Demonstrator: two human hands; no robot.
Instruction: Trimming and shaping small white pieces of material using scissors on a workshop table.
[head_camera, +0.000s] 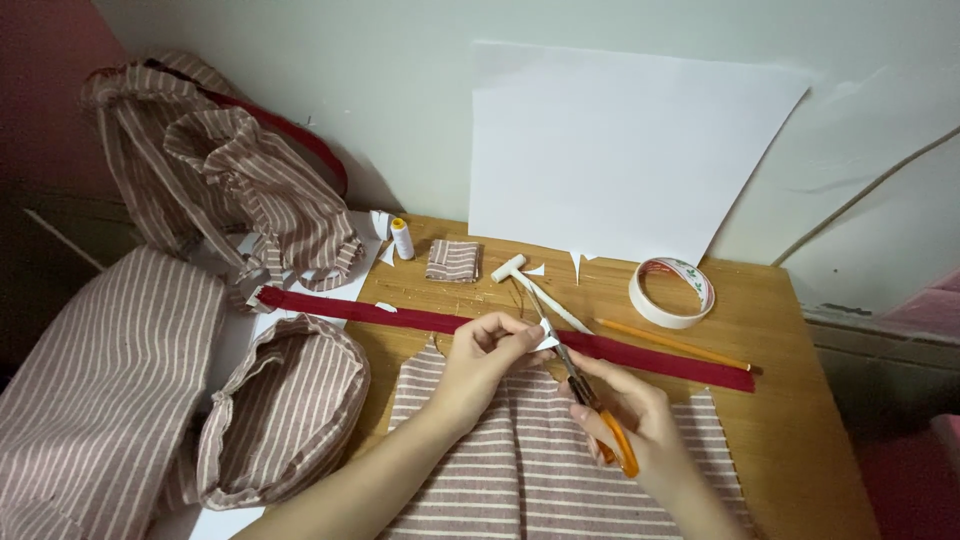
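Scissors at white paper scrap, over red strip.
Left hand (490, 350) pinches white paper scrap (547, 340); right hand (625, 415) is closed on orange-handled scissors (590, 400), blade tips hidden at the scrap. Both sit above red fabric strip (660, 358) and striped fabric panel (520, 460), its lower edge cut off. Tape roll (671, 291) lies well apart.

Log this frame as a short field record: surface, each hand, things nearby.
surface: wooden table
left hand: pinches a small white piece
right hand: holds orange-handled scissors, blades at the white piece
under hands: striped fabric, red strip just beyond it
nearby: tape roll, pencil, thread spool, folded striped patch
left side: striped bags
against wall: white sheet
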